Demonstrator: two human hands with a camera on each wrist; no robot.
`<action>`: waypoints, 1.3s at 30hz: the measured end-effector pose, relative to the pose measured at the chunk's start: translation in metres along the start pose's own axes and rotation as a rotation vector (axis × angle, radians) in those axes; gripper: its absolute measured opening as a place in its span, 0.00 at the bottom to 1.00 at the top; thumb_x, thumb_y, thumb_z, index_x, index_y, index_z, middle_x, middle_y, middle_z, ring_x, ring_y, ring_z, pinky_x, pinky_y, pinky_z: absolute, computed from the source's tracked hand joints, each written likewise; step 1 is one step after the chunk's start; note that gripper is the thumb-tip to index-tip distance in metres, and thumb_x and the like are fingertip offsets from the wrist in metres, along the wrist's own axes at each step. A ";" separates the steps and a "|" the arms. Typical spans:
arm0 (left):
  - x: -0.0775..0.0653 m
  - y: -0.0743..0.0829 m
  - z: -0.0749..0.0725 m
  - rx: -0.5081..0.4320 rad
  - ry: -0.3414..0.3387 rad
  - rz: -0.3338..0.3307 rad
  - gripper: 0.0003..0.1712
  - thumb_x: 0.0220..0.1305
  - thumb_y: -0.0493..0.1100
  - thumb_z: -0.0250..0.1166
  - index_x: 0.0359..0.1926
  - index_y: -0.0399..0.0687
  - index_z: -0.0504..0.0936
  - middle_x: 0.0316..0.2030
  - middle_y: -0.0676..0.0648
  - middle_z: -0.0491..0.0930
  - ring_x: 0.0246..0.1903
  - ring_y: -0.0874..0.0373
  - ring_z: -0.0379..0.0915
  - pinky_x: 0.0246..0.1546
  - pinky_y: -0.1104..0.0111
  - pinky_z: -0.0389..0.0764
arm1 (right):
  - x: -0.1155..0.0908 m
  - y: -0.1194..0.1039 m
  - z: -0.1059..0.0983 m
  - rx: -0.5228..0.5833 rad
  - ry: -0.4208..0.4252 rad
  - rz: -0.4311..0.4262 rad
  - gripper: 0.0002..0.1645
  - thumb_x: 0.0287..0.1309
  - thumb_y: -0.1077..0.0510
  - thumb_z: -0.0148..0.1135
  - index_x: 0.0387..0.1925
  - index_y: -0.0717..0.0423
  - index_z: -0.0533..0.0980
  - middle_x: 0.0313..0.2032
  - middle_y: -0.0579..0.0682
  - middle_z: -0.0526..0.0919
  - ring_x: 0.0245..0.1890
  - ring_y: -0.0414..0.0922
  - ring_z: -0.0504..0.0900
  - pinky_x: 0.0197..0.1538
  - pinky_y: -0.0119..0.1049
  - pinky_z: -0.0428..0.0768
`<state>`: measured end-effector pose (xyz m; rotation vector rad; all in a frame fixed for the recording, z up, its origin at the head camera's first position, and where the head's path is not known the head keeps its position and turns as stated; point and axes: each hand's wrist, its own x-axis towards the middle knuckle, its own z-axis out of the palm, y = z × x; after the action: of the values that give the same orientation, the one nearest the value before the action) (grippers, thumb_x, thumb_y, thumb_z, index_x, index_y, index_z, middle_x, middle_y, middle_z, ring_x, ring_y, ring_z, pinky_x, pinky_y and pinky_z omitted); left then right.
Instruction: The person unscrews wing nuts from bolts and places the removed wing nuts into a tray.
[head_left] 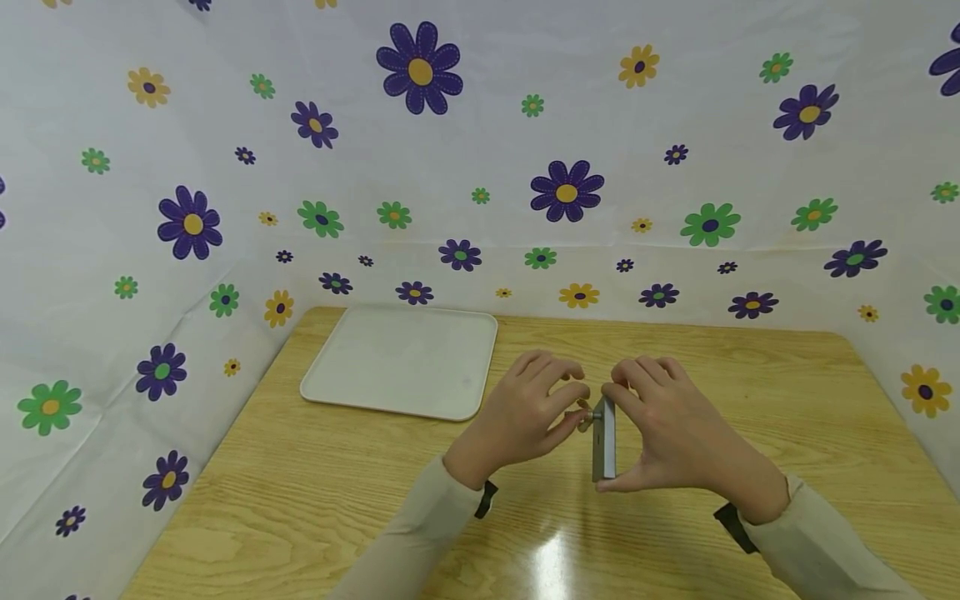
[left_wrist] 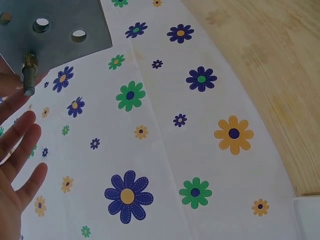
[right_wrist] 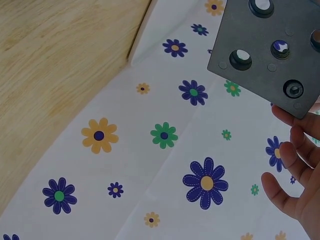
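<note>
Upright above the table, a grey metal plate (head_left: 604, 442) with holes is held by my right hand (head_left: 671, 421), fingers at its top edge and thumb at its bottom. A bolt (left_wrist: 29, 87) sticks out of the plate near one corner, with a brass-coloured wing nut (head_left: 584, 417) on it close to the plate. My left hand (head_left: 532, 408) pinches at the wing nut with thumb and forefinger, its other fingers loosely bent. In the right wrist view, the bolt's socket head (right_wrist: 293, 89) sits in a recessed corner hole on the plate's other face.
A white rectangular tray (head_left: 401, 358) lies at the back left of the wooden table (head_left: 300, 500). White cloth (head_left: 480, 142) with printed flowers hangs behind the table and at its sides.
</note>
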<state>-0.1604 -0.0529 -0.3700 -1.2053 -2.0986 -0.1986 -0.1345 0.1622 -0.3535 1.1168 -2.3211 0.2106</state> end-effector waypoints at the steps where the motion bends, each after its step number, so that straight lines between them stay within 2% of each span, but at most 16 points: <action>1: 0.000 0.000 0.000 -0.012 0.006 0.004 0.07 0.59 0.51 0.64 0.35 0.54 0.80 0.40 0.52 0.77 0.42 0.59 0.73 0.54 0.65 0.73 | 0.000 0.000 0.000 0.002 0.003 0.000 0.54 0.21 0.13 0.58 0.36 0.55 0.76 0.36 0.49 0.71 0.38 0.46 0.69 0.41 0.47 0.71; 5: -0.002 0.000 -0.002 -0.044 0.003 0.017 0.10 0.58 0.53 0.64 0.34 0.53 0.80 0.41 0.51 0.77 0.42 0.58 0.72 0.54 0.65 0.72 | 0.001 0.000 0.000 0.004 0.005 0.000 0.54 0.23 0.12 0.56 0.35 0.55 0.76 0.36 0.49 0.72 0.37 0.46 0.69 0.41 0.46 0.71; 13: -0.004 0.001 -0.001 -0.108 -0.090 -0.006 0.14 0.57 0.56 0.64 0.36 0.53 0.80 0.43 0.52 0.76 0.45 0.58 0.72 0.54 0.65 0.72 | 0.000 0.000 0.000 0.002 -0.005 0.006 0.54 0.23 0.13 0.57 0.35 0.55 0.76 0.36 0.49 0.72 0.38 0.46 0.70 0.42 0.47 0.72; 17: -0.004 0.001 -0.001 -0.116 -0.113 -0.013 0.14 0.58 0.55 0.64 0.38 0.53 0.80 0.43 0.52 0.76 0.45 0.58 0.72 0.54 0.65 0.72 | 0.001 0.000 0.000 0.001 -0.007 0.007 0.54 0.22 0.13 0.58 0.35 0.55 0.76 0.36 0.49 0.72 0.38 0.46 0.69 0.42 0.47 0.72; 27: 0.000 -0.001 -0.001 -0.070 -0.065 -0.009 0.10 0.60 0.52 0.63 0.38 0.53 0.80 0.42 0.52 0.77 0.43 0.58 0.73 0.53 0.65 0.73 | 0.001 0.000 0.000 0.003 -0.004 0.003 0.54 0.22 0.13 0.58 0.35 0.55 0.76 0.36 0.49 0.71 0.38 0.46 0.69 0.41 0.47 0.71; 39: 0.001 -0.001 -0.002 -0.016 -0.030 -0.045 0.08 0.59 0.50 0.65 0.37 0.54 0.81 0.42 0.53 0.78 0.43 0.59 0.74 0.53 0.65 0.73 | 0.002 -0.001 0.000 -0.009 0.001 -0.011 0.54 0.22 0.13 0.57 0.35 0.56 0.76 0.36 0.49 0.71 0.37 0.46 0.69 0.40 0.46 0.72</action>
<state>-0.1609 -0.0540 -0.3676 -1.1784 -2.1553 -0.2196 -0.1346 0.1604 -0.3525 1.1243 -2.3124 0.1958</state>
